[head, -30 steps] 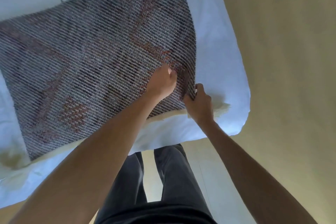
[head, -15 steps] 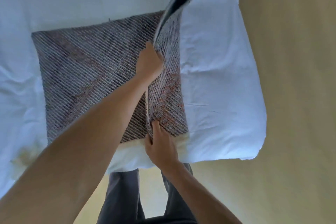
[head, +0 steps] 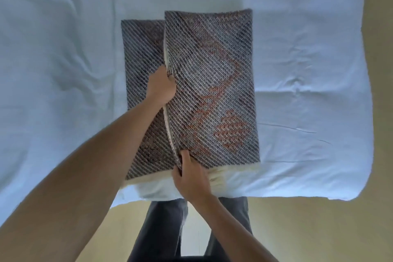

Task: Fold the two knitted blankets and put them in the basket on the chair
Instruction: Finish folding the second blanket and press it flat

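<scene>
A grey knitted blanket (head: 212, 83) with a reddish pattern and a cream underside lies on the bed. Its right part is folded over to the left, and a darker strip of the lower layer (head: 142, 74) shows at the left. My left hand (head: 161, 85) grips the folded flap's free edge halfway up. My right hand (head: 189, 174) pinches the same edge at its near corner. The second blanket, the basket and the chair are out of view.
The bed's white sheet (head: 63, 70) is wrinkled and spreads wide on both sides of the blanket. Its near edge (head: 276, 196) and right edge drop to a tan floor (head: 319, 230). My dark trouser legs (head: 161, 230) stand against the near edge.
The blanket's right part, raised upright half a second ago, has swung over to the left and now lies nearly flat on the lower layer. Both hands moved with its edge.
</scene>
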The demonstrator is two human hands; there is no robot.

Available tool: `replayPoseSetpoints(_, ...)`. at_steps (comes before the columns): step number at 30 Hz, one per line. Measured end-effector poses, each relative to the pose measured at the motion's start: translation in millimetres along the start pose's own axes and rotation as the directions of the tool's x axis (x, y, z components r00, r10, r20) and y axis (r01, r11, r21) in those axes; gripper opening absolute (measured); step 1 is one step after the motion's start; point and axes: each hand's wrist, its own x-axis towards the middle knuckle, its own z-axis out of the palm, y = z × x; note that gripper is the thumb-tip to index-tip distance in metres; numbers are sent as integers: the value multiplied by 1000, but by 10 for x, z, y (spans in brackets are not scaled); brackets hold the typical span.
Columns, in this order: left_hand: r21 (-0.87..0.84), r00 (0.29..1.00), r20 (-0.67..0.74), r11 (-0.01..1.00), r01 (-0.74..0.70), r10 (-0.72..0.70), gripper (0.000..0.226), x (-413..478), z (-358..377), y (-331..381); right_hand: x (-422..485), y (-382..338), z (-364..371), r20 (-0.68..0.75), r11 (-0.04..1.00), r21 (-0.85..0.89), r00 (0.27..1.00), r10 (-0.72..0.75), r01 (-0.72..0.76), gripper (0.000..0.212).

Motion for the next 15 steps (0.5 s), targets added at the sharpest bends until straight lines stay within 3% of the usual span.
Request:
replayPoseSetpoints(9,-15,999,-1,999,32,-32,20,238,-502,-893,166,-660,662,68,999,1,997,43,-44,34)
replayPoseSetpoints(15,-94,982,148,987,132,-117,37,283,-518,-970,244,-747,776,73,991,-22,989,131,-129,36)
